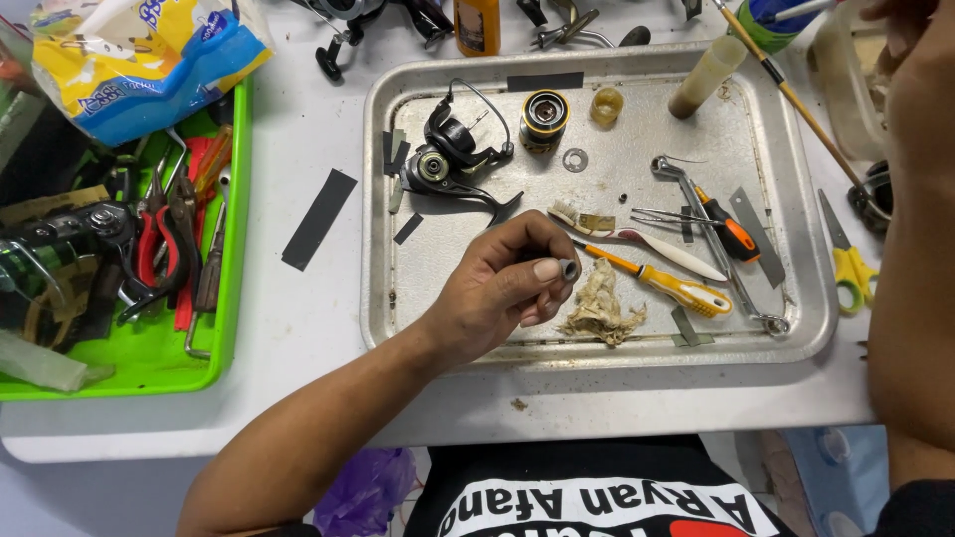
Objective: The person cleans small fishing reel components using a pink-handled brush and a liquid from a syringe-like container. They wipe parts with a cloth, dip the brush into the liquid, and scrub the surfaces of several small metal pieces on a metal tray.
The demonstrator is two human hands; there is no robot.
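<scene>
- Yellow, blue and white plastic bag [134, 60] at upper left of frame, crumpled, printed label partly cut off by the top edge; resting on the rim of the green tray [149, 373].
- Green tray at left, crowded with red-handled pliers [157, 244] and dark tools; contents overlapping, hard to separate.
- Metal tray [806, 333] at centre, holding a black fishing reel body [450, 159], a gold-and-black spool [544, 114], a yellow-handled screwdriver [668, 286], an orange-handled screwdriver [731, 235], a toothbrush [637, 237] and a crumpled beige rag [600, 310].
- Black rectangular strip [318, 219] on the white table [298, 328] between the two trays; a second black strip [544, 82] on the metal tray's upper rim.
- Left hand [502, 288] over the lower centre of the metal tray, fingers curled, pinching a small grey cylindrical part [569, 268] between thumb and fingertips, just left of the rag.
- Right hand [900, 25] at upper right, mostly cut off by the frame edge; forearm running down the right edge; grip cannot be told.
- Yellow-handled scissors [846, 261] on the table at right, beside the metal tray.
- Amber bottle [477, 25] and green-wrapped container [776, 20] at the top edge, both cropped, labels unreadable in shape.
</scene>
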